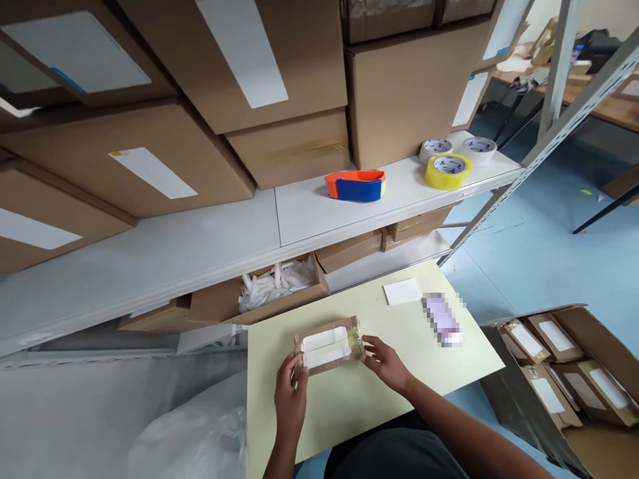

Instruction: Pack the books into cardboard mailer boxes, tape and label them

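Note:
A small brown cardboard box [329, 368], with two white label strips on top and shiny tape at its ends, is at the pale yellow tabletop [339, 406]. My left hand [291, 396] grips its left end, with thumb and fingers around the near corner. At the opposite end my right hand [387, 364] holds the box's right edge between thumb and fingers. The undersides of the fingers are partly hidden. A white card [402, 291] and a pixelated, phone-like item [442, 318] lie further right on the tabletop.
Large cartons [409, 100] fill the shelf [224, 229] ahead, with an orange and blue tape dispenser [357, 185] and tape rolls [448, 171]. Below stands an open box of white packing material [279, 285]. An open carton [544, 318] holding several labelled boxes sits at right; a clear plastic bag [200, 432] at left.

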Demonstrator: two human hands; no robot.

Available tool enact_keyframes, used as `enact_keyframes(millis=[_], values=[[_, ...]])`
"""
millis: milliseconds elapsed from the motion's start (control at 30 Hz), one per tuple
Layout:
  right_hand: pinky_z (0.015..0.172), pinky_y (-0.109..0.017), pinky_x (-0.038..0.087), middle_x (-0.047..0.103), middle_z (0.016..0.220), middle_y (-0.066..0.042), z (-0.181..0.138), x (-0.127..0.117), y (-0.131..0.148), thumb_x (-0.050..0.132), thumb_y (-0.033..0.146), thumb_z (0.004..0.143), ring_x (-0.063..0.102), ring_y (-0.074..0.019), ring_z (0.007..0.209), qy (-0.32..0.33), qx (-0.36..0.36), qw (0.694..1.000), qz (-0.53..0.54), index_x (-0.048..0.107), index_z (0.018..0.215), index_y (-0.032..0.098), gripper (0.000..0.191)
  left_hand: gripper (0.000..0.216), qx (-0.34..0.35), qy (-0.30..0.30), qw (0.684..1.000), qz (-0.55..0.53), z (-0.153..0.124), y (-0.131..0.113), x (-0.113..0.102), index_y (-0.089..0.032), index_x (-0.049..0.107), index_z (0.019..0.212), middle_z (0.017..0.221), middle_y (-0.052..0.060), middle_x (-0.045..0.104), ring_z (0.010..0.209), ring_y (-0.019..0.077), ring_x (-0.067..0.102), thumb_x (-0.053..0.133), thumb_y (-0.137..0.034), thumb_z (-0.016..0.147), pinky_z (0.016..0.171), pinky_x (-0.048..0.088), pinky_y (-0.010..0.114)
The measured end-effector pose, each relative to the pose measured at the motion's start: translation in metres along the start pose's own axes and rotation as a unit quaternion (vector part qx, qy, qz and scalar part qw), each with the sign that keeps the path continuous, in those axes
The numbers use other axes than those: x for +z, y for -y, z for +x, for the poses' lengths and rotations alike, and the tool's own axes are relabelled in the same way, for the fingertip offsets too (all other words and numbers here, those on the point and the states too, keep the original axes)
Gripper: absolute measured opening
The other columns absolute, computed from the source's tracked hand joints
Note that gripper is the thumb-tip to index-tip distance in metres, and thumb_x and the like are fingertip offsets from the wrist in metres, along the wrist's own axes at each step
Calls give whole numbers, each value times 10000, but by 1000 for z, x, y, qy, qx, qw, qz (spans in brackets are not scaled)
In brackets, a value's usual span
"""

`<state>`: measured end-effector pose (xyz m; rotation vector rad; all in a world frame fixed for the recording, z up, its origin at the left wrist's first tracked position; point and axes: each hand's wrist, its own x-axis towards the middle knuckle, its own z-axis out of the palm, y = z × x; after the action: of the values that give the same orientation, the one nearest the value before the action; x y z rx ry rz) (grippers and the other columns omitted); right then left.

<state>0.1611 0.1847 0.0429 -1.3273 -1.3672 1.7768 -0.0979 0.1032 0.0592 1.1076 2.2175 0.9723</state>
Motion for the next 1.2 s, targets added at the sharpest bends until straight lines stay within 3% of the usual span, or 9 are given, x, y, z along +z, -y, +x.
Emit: enact_keyframes(millis=[100, 200, 333, 467, 567, 700, 867, 1033, 1200], values=[[914, -446, 560, 750, 1151, -98, 10, -26, -3, 655, 525, 829, 717, -289, 1018, 10, 3, 999, -40, 645, 1237, 246, 495, 363, 82, -38, 990, 104, 0, -23, 5, -284, 609, 1214, 1366, 88, 603, 1320, 302, 540, 476, -479, 937, 1096, 484, 477], [876, -418, 564, 754, 1111, -102, 20, -61, -4, 602, 530, 846, 719, -272, 946, -65, 35, 996, -54, 682, 1142, 226, 432, 317, 194, 44, 968, 153, 11, -72, 40, -301, 623, 1216, 1273, 66, 659, 1245, 267, 594, 437, -369, 969, 1071, 500, 439], [896, -410, 549, 737, 1137, -104, 25, -106, -15, 580, 502, 842, 719, -261, 947, -145, 71, 986, -39, 685, 1078, 220, 383, 370, 342, 244, 880, 223, 36, -144, 145, -285, 599, 1296, 1294, 62, 668, 1211, 240, 612, 476, -242, 950, 1070, 480, 402], [892, -423, 554, 744, 1082, -103, 15, -129, -37, 589, 521, 841, 718, -266, 952, -141, 79, 987, -19, 686, 1070, 209, 400, 490, 394, 297, 808, 322, 60, -179, 253, -197, 536, 1366, 1426, 149, 580, 1330, 304, 527, 587, -180, 879, 1093, 434, 452], [869, -420, 565, 749, 1046, -93, 2, -135, -54, 609, 553, 837, 717, -266, 944, -134, 89, 987, -2, 700, 1059, 211, 417, 430, 405, 304, 789, 348, 73, -180, 294, -158, 572, 1301, 1372, 190, 598, 1323, 328, 520, 562, -112, 873, 1097, 407, 483], [869, -418, 566, 753, 1045, -90, -7, -138, -64, 598, 542, 847, 719, -266, 944, -141, 110, 984, 15, 709, 1046, 209, 403, 354, 423, 322, 757, 380, 82, -170, 298, -121, 637, 1163, 1214, 225, 657, 1177, 308, 610, 428, -10, 899, 1009, 460, 448], [941, -417, 541, 725, 1204, -118, 9, -145, -48, 582, 431, 863, 722, -265, 1009, -150, 118, 982, 7, 684, 1118, 190, 366, 294, 442, 351, 720, 403, 92, -166, 286, -159, 658, 1035, 969, 132, 715, 961, 251, 679, 478, 18, 885, 901, 511, 371], [964, -406, 535, 672, 1320, -119, 38, -158, -28, 563, 358, 892, 693, -268, 1128, -157, 131, 979, -14, 615, 1261, 203, 404, 353, 450, 346, 719, 400, 96, -169, 286, -149, 594, 1221, 1238, 166, 660, 1218, 268, 596, 485, -10, 916, 1041, 464, 390], [977, -408, 537, 618, 1397, -116, 64, -160, -23, 606, 326, 874, 642, -290, 1234, -152, 140, 978, -24, 567, 1315, 218, 456, 309, 426, 363, 727, 397, 92, -169, 290, -140, 627, 1141, 1056, 155, 704, 1048, 260, 670, 496, 10, 904, 858, 533, 338]])
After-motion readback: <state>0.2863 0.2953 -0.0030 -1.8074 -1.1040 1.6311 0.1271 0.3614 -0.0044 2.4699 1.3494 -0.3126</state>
